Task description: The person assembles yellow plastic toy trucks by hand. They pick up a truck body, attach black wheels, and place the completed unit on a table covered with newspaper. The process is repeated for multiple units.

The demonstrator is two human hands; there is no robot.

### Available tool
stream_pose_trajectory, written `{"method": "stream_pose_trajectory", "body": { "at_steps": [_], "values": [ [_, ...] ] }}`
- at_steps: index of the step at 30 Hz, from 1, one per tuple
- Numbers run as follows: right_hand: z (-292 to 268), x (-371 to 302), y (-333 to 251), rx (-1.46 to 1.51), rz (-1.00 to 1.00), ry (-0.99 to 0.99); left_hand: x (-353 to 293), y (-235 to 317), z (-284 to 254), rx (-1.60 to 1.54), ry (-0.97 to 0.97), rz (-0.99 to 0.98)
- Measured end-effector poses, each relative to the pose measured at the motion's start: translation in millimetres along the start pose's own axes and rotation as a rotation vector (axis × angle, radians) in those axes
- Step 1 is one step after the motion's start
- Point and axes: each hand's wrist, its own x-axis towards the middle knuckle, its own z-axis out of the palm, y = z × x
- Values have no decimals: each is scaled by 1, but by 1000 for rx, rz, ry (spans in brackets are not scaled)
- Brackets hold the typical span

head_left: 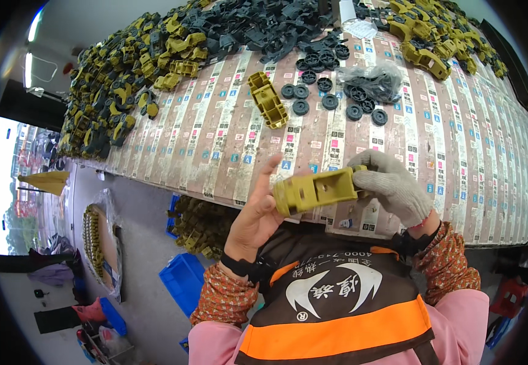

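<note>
Between my hands, just over the table's near edge, is a yellow plastic toy truck body [322, 190] with an open box-shaped bed. My bare left hand [257, 213] grips its left end, the index finger raised off it. At the right end, my gloved right hand [392, 185] has its fingers closed around the rim; the fingertips behind it are hidden. Farther out on the table lies another yellow truck body [267, 100], tilted. Right of that one are several loose black toy wheels [330, 101] and a clear plastic bag [371, 84] by more wheels.
Yellow and black toy trucks [124, 85] are heaped at the table's left. Black parts [270, 27] pile up at the far middle, yellow bodies [440, 39] at the far right. Below the table's left edge stand a blue crate [182, 281] and a heap of yellow parts [203, 225].
</note>
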Motion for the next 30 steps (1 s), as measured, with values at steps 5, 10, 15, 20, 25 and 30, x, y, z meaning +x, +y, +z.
{"method": "stream_pose_trajectory", "body": {
  "at_steps": [5, 10, 15, 20, 25, 30],
  "values": [
    [3, 9, 14, -430, -236, -152, 15, -23, 10, -62, 195, 250],
    [-34, 60, -32, -1352, -666, 331, 25, -22, 4, -92, 271, 195],
    [-32, 98, -41, -1944, -673, 251, 19, -24, 7, 13, 281, 154],
    [-35, 98, -36, -1907, -630, 290, 10, -23, 5, 92, 250, 112],
    [4, 53, -39, -944, -371, 91, 9, -28, 23, 137, 352, 117],
    [34, 24, -18, -344, -248, -36, 12, -40, 27, 212, 265, 192]
  ]
}}
